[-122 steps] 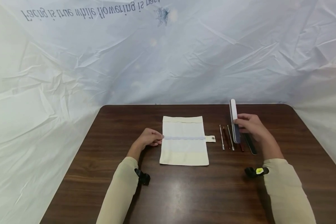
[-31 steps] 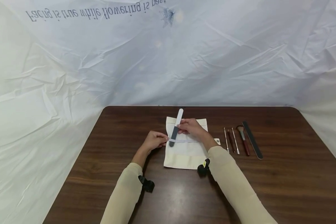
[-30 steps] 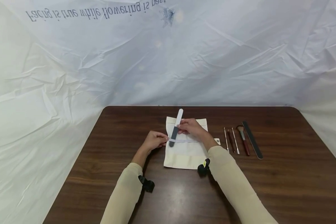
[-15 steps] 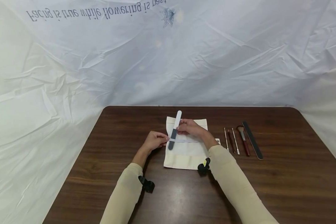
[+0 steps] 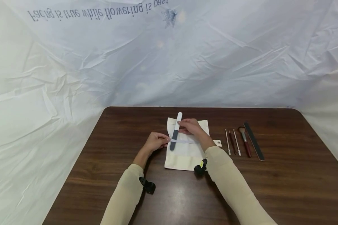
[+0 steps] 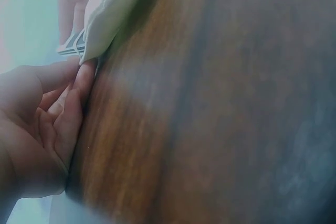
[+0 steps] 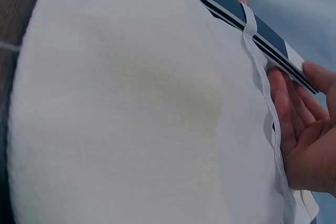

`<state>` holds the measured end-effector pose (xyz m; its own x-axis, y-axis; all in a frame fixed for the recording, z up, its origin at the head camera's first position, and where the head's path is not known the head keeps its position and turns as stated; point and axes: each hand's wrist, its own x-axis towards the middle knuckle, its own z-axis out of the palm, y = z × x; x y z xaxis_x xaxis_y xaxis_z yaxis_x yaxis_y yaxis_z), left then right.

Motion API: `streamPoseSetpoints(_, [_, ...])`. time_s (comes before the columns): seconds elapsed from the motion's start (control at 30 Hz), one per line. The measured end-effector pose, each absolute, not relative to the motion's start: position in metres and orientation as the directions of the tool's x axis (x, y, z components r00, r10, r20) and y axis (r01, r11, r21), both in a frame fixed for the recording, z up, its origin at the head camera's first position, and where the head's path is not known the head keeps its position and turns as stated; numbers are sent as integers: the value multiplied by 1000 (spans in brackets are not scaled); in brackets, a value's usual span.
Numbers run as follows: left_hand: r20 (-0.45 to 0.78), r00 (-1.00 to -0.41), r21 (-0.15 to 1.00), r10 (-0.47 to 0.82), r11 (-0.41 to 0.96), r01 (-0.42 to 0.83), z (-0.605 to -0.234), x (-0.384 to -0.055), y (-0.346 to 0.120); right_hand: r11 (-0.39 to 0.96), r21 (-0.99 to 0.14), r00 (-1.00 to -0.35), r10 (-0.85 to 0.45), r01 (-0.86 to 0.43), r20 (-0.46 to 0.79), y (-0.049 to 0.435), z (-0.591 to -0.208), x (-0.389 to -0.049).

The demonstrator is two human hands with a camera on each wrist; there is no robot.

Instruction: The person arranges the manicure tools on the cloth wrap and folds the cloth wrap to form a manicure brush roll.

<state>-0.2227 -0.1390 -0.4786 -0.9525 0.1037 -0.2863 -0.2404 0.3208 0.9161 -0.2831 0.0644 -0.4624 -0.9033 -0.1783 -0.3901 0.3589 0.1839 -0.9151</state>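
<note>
A long nail file [image 5: 176, 132], white at its far end and dark grey at the near end, lies under the elastic band [image 5: 186, 142] of an open cream cloth tool roll [image 5: 186, 153]. My right hand [image 5: 192, 126] pinches the file's white part, thumb above and fingers beneath, as the right wrist view shows. There, the file [image 7: 226, 1] has layered edges, and the band loops over its dark part. My left hand [image 5: 155, 140] pinches the roll's left edge beside the band; in the left wrist view, thumb and finger meet at the cloth's edge [image 6: 102, 24].
Right of the roll's snap tab [image 5: 218, 143] lie two slim metal tools, a dark slim tool [image 5: 232, 142] between them, a red-handled brush [image 5: 245, 142] and a dark nail file [image 5: 253, 141]. The brown table [image 5: 169, 200] ends at a white sheet behind.
My right hand has brought the file from the right to the roll. In the last second, the file slid nearer under the band and my fingers shifted up it. My left hand stays in place.
</note>
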Motion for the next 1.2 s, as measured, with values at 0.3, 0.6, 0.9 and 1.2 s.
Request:
streamPoseSetpoints(0.3, [-286, -953, 917, 105, 320, -240, -479, -223, -139, 108, -923, -920, -92, 370, -380, 61, -465, -285])
streamPoseSetpoints(0.6, [-296, -949, 916, 112, 317, -248, -479, -222, -140, 136, -925, -923, -108, 354, -369, 61, -468, -285])
streamPoseSetpoints(0.9, [-295, -948, 919, 123, 309, -246, -478, -222, -139, 257, -924, -902, -255, 285, -349, 63, -461, -281])
streamPoseSetpoints(1.2, [-293, -948, 919, 124, 310, -243, -479, -222, -140, 356, -924, -856, -424, 142, -295, 71, -469, -286])
